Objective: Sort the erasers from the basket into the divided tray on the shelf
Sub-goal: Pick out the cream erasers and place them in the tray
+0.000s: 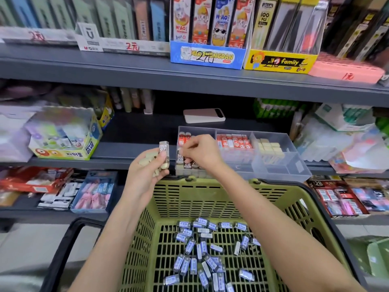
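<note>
Green basket (231, 199) nearest, black handles folded out to both sides. Loose blue-labelled erasers (202, 249) scattered across its mesh floor, mostly centre and right.

Both forearms reach over the basket toward the shelf (134, 148).

Left hand (145, 175): raised in front of the shelf edge, just left of the tray. Grip closed on a bundle of plain beige erasers (148, 158) in the palm. 1 sleeved 2B eraser (164, 151) stands upright between thumb and fingers, above the bundle.

Right hand (203, 150): over the left compartment of the clear divided tray (280, 165), fingers curled down, tips at the tray's 2B row (190, 164). Cannot tell whether this grip holds an eraser or only touches the row.

The tray sits at the front edge of the middle shelf, directly behind the basket rim. Contents:
- left compartment: black-sleeved 2B row in front, orange-red erasers (184, 138) behind
- middle compartment: red-and-white erasers (234, 142), packed in rows
- right rear compartment: beige blocks (269, 147), stacked

Behind the tray, further back on the same shelf: a flat white device (204, 115), lying down. Glue display box (67, 148) well to the left.

Upper shelf: blue display box (207, 57) marked 2元, and a yellow box (280, 62) right beside it.
</note>
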Motion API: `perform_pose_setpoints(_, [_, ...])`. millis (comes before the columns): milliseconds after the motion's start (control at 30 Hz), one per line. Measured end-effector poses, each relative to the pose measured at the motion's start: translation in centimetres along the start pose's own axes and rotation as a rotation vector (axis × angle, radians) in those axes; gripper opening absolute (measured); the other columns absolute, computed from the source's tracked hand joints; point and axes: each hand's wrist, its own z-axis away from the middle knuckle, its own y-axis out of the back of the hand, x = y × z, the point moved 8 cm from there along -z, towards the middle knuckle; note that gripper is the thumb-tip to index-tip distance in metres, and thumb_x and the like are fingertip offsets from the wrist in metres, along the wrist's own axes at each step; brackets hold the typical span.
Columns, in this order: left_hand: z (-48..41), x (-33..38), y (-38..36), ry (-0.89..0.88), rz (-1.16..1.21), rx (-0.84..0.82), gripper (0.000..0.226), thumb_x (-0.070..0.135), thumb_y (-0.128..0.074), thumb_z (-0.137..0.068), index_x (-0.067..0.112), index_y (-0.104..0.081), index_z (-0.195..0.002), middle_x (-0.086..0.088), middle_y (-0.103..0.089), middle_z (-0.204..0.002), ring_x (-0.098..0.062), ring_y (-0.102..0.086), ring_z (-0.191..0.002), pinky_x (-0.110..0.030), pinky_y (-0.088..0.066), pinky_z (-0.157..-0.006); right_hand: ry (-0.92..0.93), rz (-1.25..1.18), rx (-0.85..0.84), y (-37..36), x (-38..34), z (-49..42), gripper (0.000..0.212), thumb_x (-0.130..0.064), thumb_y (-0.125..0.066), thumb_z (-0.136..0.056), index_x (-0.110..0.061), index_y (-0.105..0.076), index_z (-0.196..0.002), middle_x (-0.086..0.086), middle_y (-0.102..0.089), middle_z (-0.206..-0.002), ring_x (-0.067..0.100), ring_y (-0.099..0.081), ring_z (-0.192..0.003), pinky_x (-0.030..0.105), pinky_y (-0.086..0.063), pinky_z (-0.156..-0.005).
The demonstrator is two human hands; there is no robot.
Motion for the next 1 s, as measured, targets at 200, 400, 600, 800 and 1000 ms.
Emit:
perform_pose_setpoints(200, [-0.1, 0.2, 0.0, -0.013, -0.017, -0.029, 0.021, 0.028, -0.079, -0.061, 0.023, -0.074, -0.081, 0.002, -0.070, -0.074, -0.008, -0.066, -0.068, -0.021, -0.053, -0.057, 0.113, -0.033, 0.049, 0.8, -1.6, 1.0, 0.011, -0.019, -0.062, -0.089, -0.011, -0.068, -0.086, -0.009, -0.061, -0.065, 0.002, -0.054, -0.053, 0.027, -0.051, -0.060])
perform_pose_setpoints(400, [0.2, 0.7, -1.3, -0.033, -0.057, -0.178, 0.027, 0.031, -0.084, -0.057, 0.022, -0.075, -0.081, 0.000, -0.068, -0.075, -0.008, -0.060, -0.065, -0.021, -0.048, -0.053, 0.084, -0.266, -0.190, -0.6, -3.4, 3.0, 0.009, -0.017, -0.066, -0.086, -0.025, -0.062, -0.083, -0.003, -0.060, -0.066, 0.002, -0.051, -0.044, 0.019, -0.044, -0.042])
perform_pose_setpoints(600, [0.4, 1.1, -1.5, -0.062, 0.029, -0.115, 0.023, 0.014, -0.077, -0.060, 0.015, -0.067, -0.080, 0.000, -0.067, -0.070, -0.009, -0.064, -0.064, -0.020, -0.053, -0.060, 0.036, -0.241, -0.300, 1.0, -2.5, 3.7, 0.022, 0.005, -0.055, -0.080, -0.011, -0.058, -0.094, 0.005, -0.057, -0.062, 0.018, -0.050, -0.052, 0.026, -0.041, -0.046])
perform_pose_setpoints(800, [0.6, 2.0, -2.7, -0.110, 0.007, -0.143, 0.016, 0.019, -0.075, -0.067, 0.017, -0.069, -0.081, 0.001, -0.068, -0.074, -0.010, -0.065, -0.071, -0.021, -0.053, -0.065, -0.020, -0.201, -0.262, 2.5, -1.1, 4.1, 0.012, 0.002, -0.068, -0.075, -0.010, -0.069, -0.077, 0.009, -0.068, -0.067, 0.008, -0.058, -0.054, 0.018, -0.046, -0.047])
perform_pose_setpoints(1000, [0.2, 1.9, -0.9, -0.081, 0.016, -0.008, 0.014, 0.022, -0.073, -0.075, 0.015, -0.070, -0.087, -0.003, -0.071, -0.080, -0.013, -0.067, -0.079, -0.022, -0.054, -0.068, -0.192, -0.256, 0.050, 3.8, 1.9, 2.4, 0.015, -0.002, -0.065, -0.082, 0.006, -0.066, -0.070, 0.011, -0.059, -0.059, 0.017, -0.049, -0.048, 0.024, -0.044, -0.051])
